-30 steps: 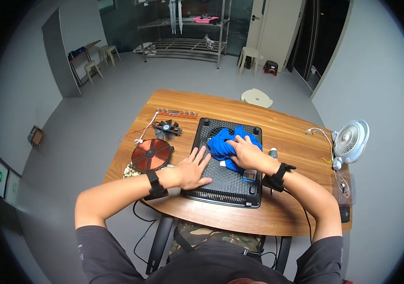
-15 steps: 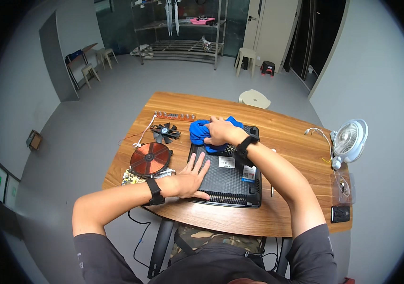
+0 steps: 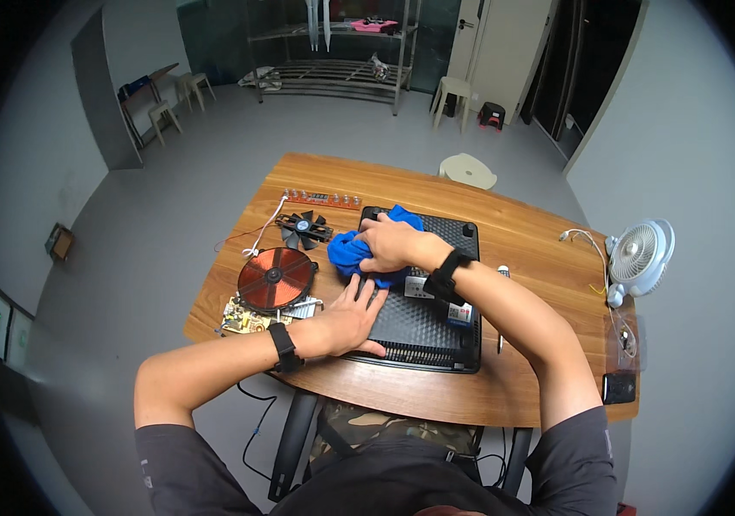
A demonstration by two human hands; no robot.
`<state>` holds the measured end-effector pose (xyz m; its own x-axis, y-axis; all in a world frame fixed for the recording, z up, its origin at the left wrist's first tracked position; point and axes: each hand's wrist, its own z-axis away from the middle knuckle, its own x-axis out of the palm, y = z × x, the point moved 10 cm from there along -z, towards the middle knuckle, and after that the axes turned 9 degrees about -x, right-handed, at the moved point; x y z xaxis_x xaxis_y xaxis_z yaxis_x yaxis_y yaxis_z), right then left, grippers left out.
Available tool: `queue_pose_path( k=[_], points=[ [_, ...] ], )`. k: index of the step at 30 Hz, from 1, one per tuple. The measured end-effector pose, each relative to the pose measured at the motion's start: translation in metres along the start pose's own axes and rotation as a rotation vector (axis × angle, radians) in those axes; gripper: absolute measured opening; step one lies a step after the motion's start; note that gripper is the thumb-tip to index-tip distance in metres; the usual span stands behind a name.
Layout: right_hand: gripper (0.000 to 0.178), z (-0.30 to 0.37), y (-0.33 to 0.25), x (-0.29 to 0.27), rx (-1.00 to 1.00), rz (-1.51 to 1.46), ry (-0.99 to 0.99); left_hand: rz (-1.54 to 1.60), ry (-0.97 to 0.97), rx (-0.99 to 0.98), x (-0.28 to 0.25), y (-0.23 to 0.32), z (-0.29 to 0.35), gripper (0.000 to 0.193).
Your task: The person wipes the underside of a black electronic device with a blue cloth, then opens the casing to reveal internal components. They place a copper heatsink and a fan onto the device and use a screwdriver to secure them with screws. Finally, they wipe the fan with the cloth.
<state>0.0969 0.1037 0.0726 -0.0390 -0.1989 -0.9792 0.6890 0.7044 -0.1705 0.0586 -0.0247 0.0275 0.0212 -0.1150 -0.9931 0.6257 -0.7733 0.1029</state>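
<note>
Wiping looks partway done, I'd guess: right hand (image 3: 389,243) is bunched around the crumpled blue cloth (image 3: 359,249) at the 10 o'clock corner of the black ribbed plastic cooker casing (image 3: 423,322). Left hand (image 3: 346,322) lies flat and open at its 8 o'clock edge. The near half likely remains.

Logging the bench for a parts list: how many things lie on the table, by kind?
Black casing: 1
Blue cloth: 1
Copper coil: 1
Black fan: 1
Circuit boards: 2
White desk fan: 1
Total: 7
</note>
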Motion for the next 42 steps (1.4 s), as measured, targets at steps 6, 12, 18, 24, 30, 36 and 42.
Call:
queue_pose_path(
  k=[6,12,18,24,30,36,42],
  points=[
    [0.064,-0.026,0.011,0.008,0.071,0.017,-0.205,-0.076,0.087,0.057,-0.015,0.006,0.004,0.116],
    [0.062,0.033,0.022,-0.005,-0.037,-0.06,0.022,-0.063,0.129,0.063,-0.017,0.004,0.005,0.114],
    [0.055,0.131,0.015,0.001,0.011,-0.133,0.031,-0.109,0.095,0.078,-0.018,0.01,-0.001,0.117],
    [0.052,0.197,-0.032,0.016,-0.06,-0.117,0.092,-0.078,0.036,0.024,-0.017,0.005,0.007,0.12],
    [0.053,0.239,-0.039,0.011,0.074,-0.155,0.275,-0.046,0.037,0.049,-0.013,0.007,0.003,0.119],
    [0.057,0.21,0.061,0.014,0.38,-0.165,0.403,-0.041,-0.012,0.036,-0.012,0.007,0.001,0.12],
    [0.07,0.183,0.129,0.022,0.569,-0.315,0.287,-0.044,-0.005,0.023,-0.011,0.007,0.0,0.122]
  ],
)
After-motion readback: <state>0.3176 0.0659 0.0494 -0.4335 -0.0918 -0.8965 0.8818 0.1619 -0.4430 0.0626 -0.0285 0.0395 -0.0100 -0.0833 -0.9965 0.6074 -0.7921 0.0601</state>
